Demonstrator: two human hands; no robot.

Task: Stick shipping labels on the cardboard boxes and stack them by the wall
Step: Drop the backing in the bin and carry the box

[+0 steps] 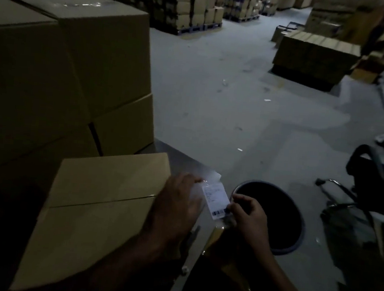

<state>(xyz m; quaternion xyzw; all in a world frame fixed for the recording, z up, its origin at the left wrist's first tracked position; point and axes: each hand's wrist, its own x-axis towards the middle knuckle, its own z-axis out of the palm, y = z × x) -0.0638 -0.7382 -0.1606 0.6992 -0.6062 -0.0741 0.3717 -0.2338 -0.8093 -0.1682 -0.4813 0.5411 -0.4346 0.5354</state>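
Note:
A closed cardboard box (101,197) lies in front of me on a metal table (180,160), its flap seam running across the top. Just past the box's right edge I hold a white shipping label (216,200) with a barcode at its lower end. My left hand (175,209) pinches the pale backing sheet at the label's upper left. My right hand (247,217) pinches the label's lower right corner. The label hangs in the air, apart from the box.
Stacked cardboard boxes (71,68) rise at the left on the table. A round dark bin (271,214) stands on the floor below my hands. An office chair (369,193) is at the right. Pallets of boxes (312,53) stand farther off across grey floor.

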